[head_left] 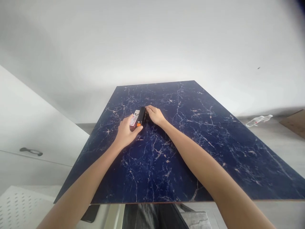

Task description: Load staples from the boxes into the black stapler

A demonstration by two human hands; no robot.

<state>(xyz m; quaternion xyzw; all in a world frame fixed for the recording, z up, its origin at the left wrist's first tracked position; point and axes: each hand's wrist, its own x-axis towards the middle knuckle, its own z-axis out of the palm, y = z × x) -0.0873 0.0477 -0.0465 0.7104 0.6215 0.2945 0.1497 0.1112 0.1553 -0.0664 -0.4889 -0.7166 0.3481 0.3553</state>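
A dark blue marble-patterned table (190, 149) stretches ahead of me. Near its far middle lies a small white and pink box (134, 118) beside a black stapler-like tool (142, 116) with an orange end. My left hand (126, 132) rests at the near end of both, thumb and fingers closed on them. My right hand (154, 114) is curled over the far side of the black tool, fingers closed on it.
A white wall stands behind the table. A white cabinet with a dark handle (30, 151) is on the left. A perforated white surface (21, 206) sits at the lower left. On the floor at right lie an empty plastic bottle (258, 120) and cardboard (295, 122).
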